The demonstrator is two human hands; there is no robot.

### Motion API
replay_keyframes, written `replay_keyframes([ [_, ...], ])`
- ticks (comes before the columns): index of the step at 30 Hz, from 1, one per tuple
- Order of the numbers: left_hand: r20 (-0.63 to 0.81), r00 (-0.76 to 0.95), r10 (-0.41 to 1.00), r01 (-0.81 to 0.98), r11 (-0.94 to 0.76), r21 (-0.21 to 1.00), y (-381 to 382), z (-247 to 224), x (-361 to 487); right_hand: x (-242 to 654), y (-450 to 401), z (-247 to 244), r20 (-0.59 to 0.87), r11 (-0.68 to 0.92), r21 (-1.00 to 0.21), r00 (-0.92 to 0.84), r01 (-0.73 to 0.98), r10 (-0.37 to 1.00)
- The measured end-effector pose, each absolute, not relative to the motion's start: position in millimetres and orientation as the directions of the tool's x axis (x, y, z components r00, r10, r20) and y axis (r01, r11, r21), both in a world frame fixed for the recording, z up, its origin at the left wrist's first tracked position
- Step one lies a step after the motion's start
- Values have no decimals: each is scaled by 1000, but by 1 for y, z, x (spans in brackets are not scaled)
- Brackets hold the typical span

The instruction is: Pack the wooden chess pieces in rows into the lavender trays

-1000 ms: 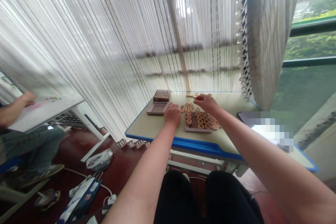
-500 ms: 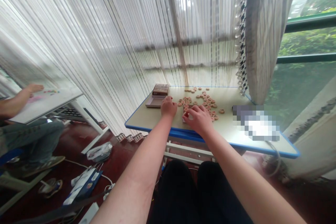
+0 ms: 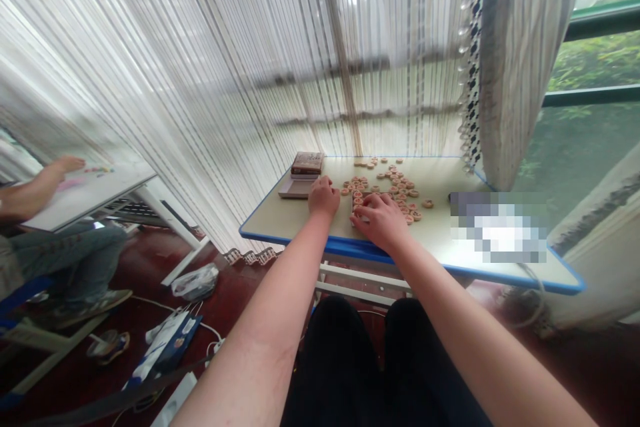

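Observation:
My right hand [image 3: 383, 217] bends over a small shallow box [image 3: 355, 220], thumb and fingers drawn together at its near left part. Whatever those fingers hold is hidden under them. Round wooden game pieces [image 3: 357, 201] lie in a row along the box's left side. More loose round pieces [image 3: 397, 180] are scattered behind and to the right of the box. My left hand [image 3: 324, 197] rests palm down on the table, fingers loosely bent and apart, with no object visible in it. It lies beside an open shallow tray [image 3: 293, 190] and partly covers its right end.
A brown printed box [image 3: 307, 163] stands behind the tray. The table [image 3: 280, 221] has a blue edge. At its right lies a blurred-out object [image 3: 500, 230] with a cable. To the left, another person's arm [image 3: 35, 193] reaches over a second table [image 3: 125, 177]. Bags lie on the floor.
The view has shifted slightly. My right hand has flattened and lowered over the box, its raised thumb-and-finger arch now less visible. My left hand stays beside the tray.

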State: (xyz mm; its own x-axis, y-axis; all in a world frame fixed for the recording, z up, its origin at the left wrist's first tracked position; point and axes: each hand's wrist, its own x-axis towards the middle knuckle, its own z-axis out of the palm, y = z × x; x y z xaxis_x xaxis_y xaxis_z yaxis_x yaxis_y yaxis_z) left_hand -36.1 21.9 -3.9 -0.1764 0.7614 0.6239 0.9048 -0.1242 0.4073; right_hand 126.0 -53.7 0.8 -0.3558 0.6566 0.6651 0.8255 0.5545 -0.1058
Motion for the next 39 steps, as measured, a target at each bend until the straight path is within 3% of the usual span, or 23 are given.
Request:
replay_keyframes([
  [5, 612, -172, 772, 907, -118, 403, 22, -4, -36, 128, -56, 1, 675, 554, -174, -311, 814, 669],
  [15, 616, -152, 773, 923, -112, 368, 26, -6, -38, 129, -54, -2, 627, 606, -179, -385, 775, 678],
  [39, 596, -6, 803, 974, -131, 185, 20, -4, -29, 129, -62, 5, 592, 612, -89, -453, 786, 667],
])
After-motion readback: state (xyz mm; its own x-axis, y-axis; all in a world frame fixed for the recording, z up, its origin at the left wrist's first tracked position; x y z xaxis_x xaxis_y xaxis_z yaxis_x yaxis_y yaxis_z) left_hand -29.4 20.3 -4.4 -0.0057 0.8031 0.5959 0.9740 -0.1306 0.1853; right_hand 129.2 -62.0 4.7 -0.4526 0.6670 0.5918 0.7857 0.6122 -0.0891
